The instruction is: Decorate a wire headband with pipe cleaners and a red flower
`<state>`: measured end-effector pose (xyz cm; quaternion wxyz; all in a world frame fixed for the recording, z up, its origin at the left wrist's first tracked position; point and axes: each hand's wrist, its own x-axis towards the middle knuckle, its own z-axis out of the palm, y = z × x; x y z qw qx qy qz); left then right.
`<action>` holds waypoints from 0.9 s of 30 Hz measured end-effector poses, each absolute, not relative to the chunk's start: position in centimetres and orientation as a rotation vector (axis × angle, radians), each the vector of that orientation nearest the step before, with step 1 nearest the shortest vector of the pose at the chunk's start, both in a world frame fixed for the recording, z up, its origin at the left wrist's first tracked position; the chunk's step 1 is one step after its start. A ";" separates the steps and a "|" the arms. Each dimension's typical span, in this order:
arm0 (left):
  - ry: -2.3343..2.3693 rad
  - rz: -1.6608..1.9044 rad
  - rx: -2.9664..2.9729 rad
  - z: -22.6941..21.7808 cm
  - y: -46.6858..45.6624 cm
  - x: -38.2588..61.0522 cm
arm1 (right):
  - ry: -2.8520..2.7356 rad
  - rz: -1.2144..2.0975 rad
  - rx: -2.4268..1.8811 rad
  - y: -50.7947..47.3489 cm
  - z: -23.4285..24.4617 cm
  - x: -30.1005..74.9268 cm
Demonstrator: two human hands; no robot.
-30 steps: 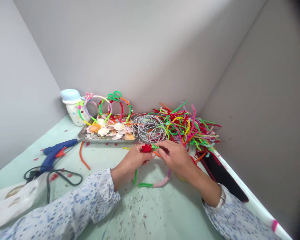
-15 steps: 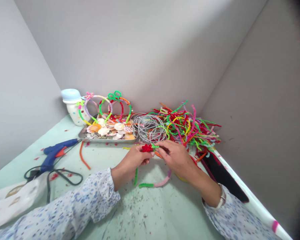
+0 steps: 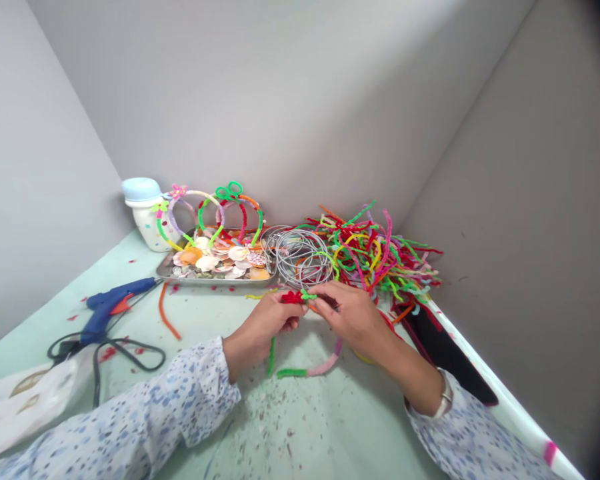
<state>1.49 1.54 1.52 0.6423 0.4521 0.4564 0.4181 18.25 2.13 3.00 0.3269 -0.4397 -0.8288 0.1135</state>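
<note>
My left hand [image 3: 267, 320] is closed in a pinch on a fuzzy red pipe-cleaner piece [image 3: 292, 297] shaped somewhat like a flower. Against its right side sits a bright green pipe-cleaner piece [image 3: 307, 295], pinched by the fingertips of my right hand [image 3: 353, 317]. Both hands meet just above the table, in front of the wire coil. Below them lies a curved headband [image 3: 325, 365] wrapped in pink and green pipe cleaner; its upper part is hidden behind my right hand. A short green end [image 3: 272, 355] shows below my left hand.
A metal tray [image 3: 215, 282] holds shells and pebbles, with wrapped headbands [image 3: 223, 220] standing on it. Beside it are a silver wire coil [image 3: 303, 257], a pipe-cleaner heap [image 3: 380, 257], and a dark phone-like slab [image 3: 447, 360]. Leftward lie a blue glue gun [image 3: 105, 307] and a white jar [image 3: 150, 217].
My hands stay almost in the same spot. The red and green pieces have shifted very slightly as my right fingers work at the green one.
</note>
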 end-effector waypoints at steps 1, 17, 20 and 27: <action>1.042 0.953 1.035 1.4 1.6 1.5 | -2.171 0.297 -1.154 2.1 3.0 18.2; 1.103 0.939 1.152 1.4 1.7 1.4 | -2.092 0.452 -1.167 2.1 3.2 18.1; 1.128 0.930 1.182 1.3 1.7 1.4 | -2.045 0.573 -1.198 2.1 3.2 17.9; 1.147 0.930 1.213 1.6 1.5 1.5 | -2.016 0.612 -1.247 1.9 3.5 17.5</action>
